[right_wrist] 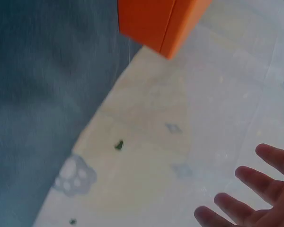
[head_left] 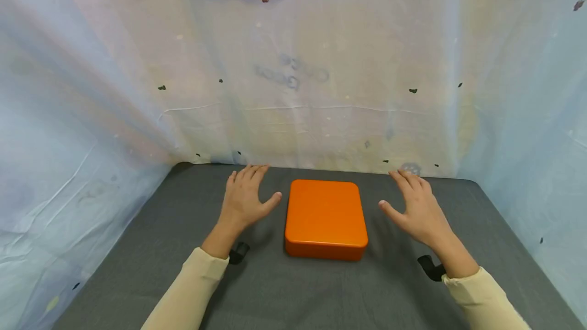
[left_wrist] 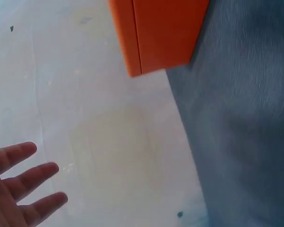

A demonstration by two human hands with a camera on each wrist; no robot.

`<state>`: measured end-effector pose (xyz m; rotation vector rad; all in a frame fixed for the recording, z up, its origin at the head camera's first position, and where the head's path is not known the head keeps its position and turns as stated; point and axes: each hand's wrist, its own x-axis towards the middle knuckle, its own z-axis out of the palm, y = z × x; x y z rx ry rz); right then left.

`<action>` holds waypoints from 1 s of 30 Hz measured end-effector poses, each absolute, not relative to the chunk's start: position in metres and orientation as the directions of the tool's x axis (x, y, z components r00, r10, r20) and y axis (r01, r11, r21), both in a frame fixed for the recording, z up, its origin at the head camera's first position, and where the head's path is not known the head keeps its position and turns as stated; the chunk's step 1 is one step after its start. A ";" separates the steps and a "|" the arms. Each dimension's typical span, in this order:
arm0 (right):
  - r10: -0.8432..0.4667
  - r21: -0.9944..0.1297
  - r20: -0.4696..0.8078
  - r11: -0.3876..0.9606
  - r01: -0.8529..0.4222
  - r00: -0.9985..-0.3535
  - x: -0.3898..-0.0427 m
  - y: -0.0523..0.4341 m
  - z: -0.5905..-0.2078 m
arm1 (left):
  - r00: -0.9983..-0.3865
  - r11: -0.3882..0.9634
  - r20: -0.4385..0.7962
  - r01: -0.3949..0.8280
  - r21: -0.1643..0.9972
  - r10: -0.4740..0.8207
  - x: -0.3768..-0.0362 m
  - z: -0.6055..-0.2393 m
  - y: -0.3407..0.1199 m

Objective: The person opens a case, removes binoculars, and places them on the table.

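An orange box (head_left: 326, 213) with rounded corners lies on the dark grey table, between my two hands. A thin seam runs along its side in both wrist views, near the top of the left wrist view (left_wrist: 161, 33) and of the right wrist view (right_wrist: 146, 21). To the left of the box, my left hand (head_left: 244, 200) hovers with fingers spread and thumb pointing toward it, apart from it. My right hand (head_left: 416, 213) is held likewise on the other side, thumb extended toward the box and nothing in its grasp.
The table (head_left: 293, 294) is covered in dark grey cloth. A pale patterned curtain (head_left: 321, 65) hangs behind its far edge and along both sides. Black bands (head_left: 239, 253) show at the wrists, below cream sleeves (head_left: 192, 289).
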<state>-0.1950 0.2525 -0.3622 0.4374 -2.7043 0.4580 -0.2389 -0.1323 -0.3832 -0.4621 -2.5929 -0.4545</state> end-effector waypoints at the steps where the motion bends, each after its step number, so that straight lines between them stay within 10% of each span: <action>1: -0.238 -0.291 0.382 0.886 -0.361 -0.893 -0.194 0.251 -0.364 | -0.835 0.878 0.496 0.404 0.257 0.239 -0.238 -0.385 -0.131; 14: -0.264 -0.668 0.229 0.658 -0.348 -0.937 -0.184 0.239 -0.388 | -0.947 0.518 0.205 0.308 0.798 0.248 -0.223 -0.403 -0.113; 30: -0.329 -0.800 0.096 0.536 -0.270 -0.940 -0.174 0.227 -0.417 | -0.945 0.358 0.064 0.183 0.916 0.321 -0.207 -0.435 -0.106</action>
